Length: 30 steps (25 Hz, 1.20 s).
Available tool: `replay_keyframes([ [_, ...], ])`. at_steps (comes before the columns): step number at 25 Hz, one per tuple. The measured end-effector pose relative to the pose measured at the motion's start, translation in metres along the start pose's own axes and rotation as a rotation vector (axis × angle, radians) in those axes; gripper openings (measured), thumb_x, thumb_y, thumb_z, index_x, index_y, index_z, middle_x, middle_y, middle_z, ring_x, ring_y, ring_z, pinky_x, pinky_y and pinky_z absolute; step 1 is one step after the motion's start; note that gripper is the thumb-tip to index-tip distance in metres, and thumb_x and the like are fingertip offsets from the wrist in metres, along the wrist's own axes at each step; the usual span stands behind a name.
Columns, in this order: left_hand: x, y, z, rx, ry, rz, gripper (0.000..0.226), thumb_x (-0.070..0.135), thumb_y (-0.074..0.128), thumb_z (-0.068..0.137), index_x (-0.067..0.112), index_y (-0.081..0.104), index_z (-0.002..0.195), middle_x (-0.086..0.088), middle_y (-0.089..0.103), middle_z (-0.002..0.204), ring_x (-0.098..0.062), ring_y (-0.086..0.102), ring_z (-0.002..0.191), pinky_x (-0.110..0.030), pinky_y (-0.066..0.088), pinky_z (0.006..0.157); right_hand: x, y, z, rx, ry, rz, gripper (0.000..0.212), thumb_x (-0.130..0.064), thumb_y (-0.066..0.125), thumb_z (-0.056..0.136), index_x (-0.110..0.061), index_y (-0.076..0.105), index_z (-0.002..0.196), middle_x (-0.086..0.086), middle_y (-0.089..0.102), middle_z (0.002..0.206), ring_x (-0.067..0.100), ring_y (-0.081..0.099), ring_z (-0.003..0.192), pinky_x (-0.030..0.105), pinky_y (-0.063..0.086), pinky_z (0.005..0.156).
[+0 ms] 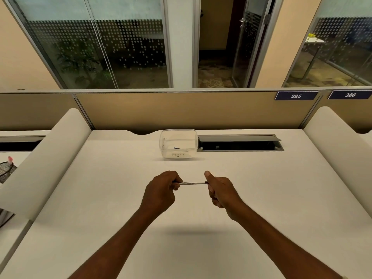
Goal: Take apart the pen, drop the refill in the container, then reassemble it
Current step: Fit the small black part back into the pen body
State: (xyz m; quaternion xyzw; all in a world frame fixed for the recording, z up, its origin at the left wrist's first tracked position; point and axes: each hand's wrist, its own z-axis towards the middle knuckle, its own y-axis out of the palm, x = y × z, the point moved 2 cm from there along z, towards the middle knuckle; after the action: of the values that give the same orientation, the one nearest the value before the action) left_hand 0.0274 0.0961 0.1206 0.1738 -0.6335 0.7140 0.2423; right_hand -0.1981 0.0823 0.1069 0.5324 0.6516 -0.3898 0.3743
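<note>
A white pen (192, 183) with a dark tip end is held level above the white desk, one end in each hand. My left hand (161, 191) is closed around its left end, where a clip shows. Pinching the dark right end is my right hand (220, 191), its thumb raised. Both ends of the pen are hidden inside my fingers. A clear plastic container (178, 143) with a handwritten label stands farther back at the desk's middle, with a small dark item inside it.
An open cable tray (240, 143) is sunk into the white desk (112, 198) right of the container. Padded white dividers (50, 158) flank the desk on both sides. A tan partition (181, 109) runs along the back. A black mesh cup (6, 171) stands at far left.
</note>
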Motion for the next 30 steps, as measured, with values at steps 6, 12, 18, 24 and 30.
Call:
replay_keyframes([
  [6, -0.004, -0.002, -0.001, -0.003, -0.001, 0.015, 0.037, -0.007, 0.056, 0.084, 0.030, 0.062, 0.084, 0.015, 0.062, 0.076, -0.002, 0.055, 0.072, -0.016, 0.034, 0.059, 0.005, -0.003, 0.000, -0.050, -0.121, -0.083, 0.037, -0.035, 0.057, 0.105, -0.009, 0.058, 0.078, 0.003, 0.054, 0.064, 0.015, 0.048, 0.050, 0.024, 0.038, 0.051],
  [12, 0.003, -0.007, 0.005, 0.026, 0.034, 0.021, 0.036, -0.006, 0.056, 0.084, 0.029, 0.065, 0.086, 0.014, 0.065, 0.080, -0.004, 0.056, 0.074, -0.012, 0.033, 0.060, 0.003, 0.002, 0.005, 0.019, -0.003, -0.013, 0.059, -0.062, 0.053, 0.104, -0.018, 0.055, 0.065, 0.000, 0.048, 0.054, 0.016, 0.042, 0.039, 0.021, 0.031, 0.040],
  [18, 0.006, -0.006, 0.004, 0.030, 0.040, 0.019, 0.039, -0.007, 0.056, 0.081, 0.031, 0.062, 0.083, 0.015, 0.063, 0.078, -0.004, 0.054, 0.072, -0.012, 0.032, 0.060, 0.001, 0.002, 0.008, 0.049, -0.143, -0.056, 0.051, -0.050, 0.057, 0.104, -0.013, 0.055, 0.069, 0.003, 0.054, 0.061, 0.022, 0.054, 0.040, 0.023, 0.040, 0.042],
  [24, 0.005, -0.008, 0.004, 0.038, 0.040, 0.009, 0.038, -0.008, 0.055, 0.082, 0.030, 0.062, 0.083, 0.013, 0.064, 0.079, -0.008, 0.057, 0.075, -0.017, 0.037, 0.060, -0.003, 0.001, 0.008, 0.010, -0.036, -0.060, 0.062, -0.070, 0.052, 0.100, -0.017, 0.061, 0.070, -0.001, 0.055, 0.057, 0.017, 0.054, 0.043, 0.022, 0.037, 0.041],
  [30, 0.004, -0.008, 0.001, 0.031, 0.012, -0.022, 0.042, -0.007, 0.054, 0.084, 0.034, 0.057, 0.079, 0.013, 0.064, 0.079, -0.011, 0.060, 0.077, -0.024, 0.042, 0.061, -0.005, 0.002, 0.003, 0.005, -0.133, -0.038, 0.043, -0.036, 0.057, 0.107, -0.018, 0.061, 0.068, 0.006, 0.059, 0.062, 0.018, 0.051, 0.045, 0.027, 0.038, 0.048],
])
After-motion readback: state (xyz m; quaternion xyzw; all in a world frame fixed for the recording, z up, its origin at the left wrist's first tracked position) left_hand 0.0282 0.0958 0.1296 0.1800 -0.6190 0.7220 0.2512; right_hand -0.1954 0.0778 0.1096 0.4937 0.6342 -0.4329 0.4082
